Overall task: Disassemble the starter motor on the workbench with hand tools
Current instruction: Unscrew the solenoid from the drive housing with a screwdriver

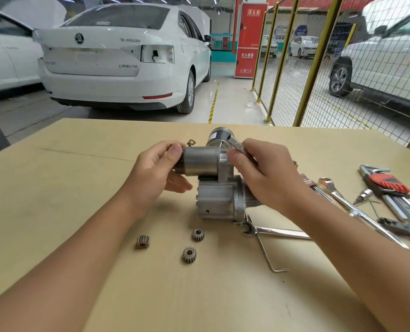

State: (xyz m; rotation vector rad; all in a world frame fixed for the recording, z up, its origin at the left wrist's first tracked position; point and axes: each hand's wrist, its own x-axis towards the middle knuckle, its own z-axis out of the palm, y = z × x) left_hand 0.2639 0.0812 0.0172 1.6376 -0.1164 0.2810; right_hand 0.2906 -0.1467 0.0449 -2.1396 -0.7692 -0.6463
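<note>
The starter motor (217,195), a silver aluminium housing with a cylindrical solenoid (200,161) on top, stands on the tan workbench (79,188). My left hand (158,171) grips the left end of the solenoid with thumb and fingers. At the housing's upper right, my right hand (263,173) pinches a small silver wrench (235,143) that reaches toward the black motor end (219,135) behind. Three small pinion gears (142,241) (198,234) (189,254) lie loose in front.
A combination spanner (271,231) and a bent L-shaped rod (267,256) lie by the housing's right. Further right lie a long ratchet wrench (347,202), a red-handled hex key set (388,185), a socket bit (363,196) and pliers (405,230). White cars and a yellow mesh fence stand beyond the bench.
</note>
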